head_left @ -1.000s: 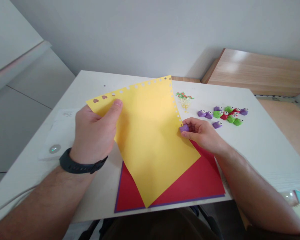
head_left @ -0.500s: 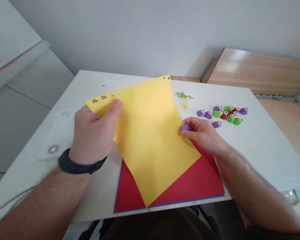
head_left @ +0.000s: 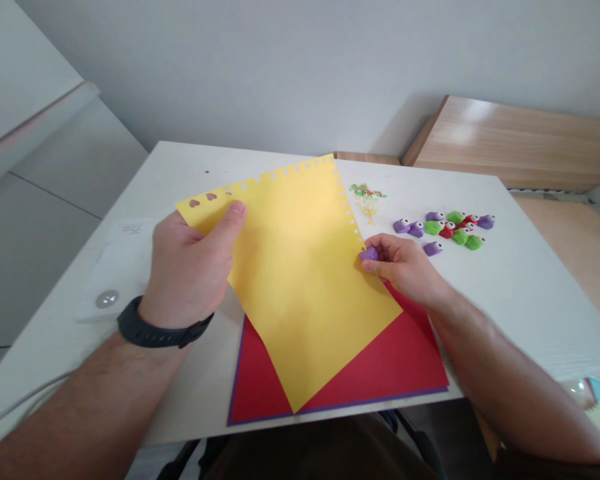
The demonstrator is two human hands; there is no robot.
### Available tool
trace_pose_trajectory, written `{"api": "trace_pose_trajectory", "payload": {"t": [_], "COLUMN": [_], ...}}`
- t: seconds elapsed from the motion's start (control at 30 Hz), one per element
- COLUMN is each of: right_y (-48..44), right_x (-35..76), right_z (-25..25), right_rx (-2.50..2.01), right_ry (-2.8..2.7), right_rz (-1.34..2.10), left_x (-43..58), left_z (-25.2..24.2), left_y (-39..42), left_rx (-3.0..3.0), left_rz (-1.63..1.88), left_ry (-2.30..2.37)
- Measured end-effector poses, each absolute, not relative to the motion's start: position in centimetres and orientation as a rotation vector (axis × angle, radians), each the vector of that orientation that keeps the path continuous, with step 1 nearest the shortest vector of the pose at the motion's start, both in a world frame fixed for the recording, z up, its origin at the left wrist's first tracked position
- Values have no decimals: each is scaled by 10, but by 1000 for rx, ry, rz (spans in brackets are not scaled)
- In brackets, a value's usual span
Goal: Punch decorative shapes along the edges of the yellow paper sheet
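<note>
At centre left of the frame, the left hand pinches one yellow sheet that fills the middle, its fingers hidden behind the paper and its forearm cut off at lower left. Beneath, at bottom centre, one red sheet lies mostly covered; right of centre, the right hand grips one purple punch, partly finger-covered, at the yellow edge. Farther right lie five loose purple punches, four green punches and apparently three red punches, crowded and hard to count.
</note>
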State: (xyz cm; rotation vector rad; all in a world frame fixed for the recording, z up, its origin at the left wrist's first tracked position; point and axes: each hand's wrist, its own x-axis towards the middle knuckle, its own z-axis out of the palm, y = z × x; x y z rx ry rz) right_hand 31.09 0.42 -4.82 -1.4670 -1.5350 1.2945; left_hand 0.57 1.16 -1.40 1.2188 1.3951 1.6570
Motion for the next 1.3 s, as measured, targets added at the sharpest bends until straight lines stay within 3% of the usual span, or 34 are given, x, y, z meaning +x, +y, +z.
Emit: {"api": "trace_pose_trajectory", "payload": {"t": [0.63, 1.3], "right_y": [4, 11], "right_x": [314, 316], "right_z": [-43, -46], "right_rx": [-1376, -1209], "right_ry": [-1492, -1179], "right_rz": [1260, 1348], "left_x": [7, 0], "left_z": [-15, -12], "left_y": [14, 11], "left_rx": [1152, 1088], "left_rz": [1714, 1553], "left_ry": [1390, 1417]}}
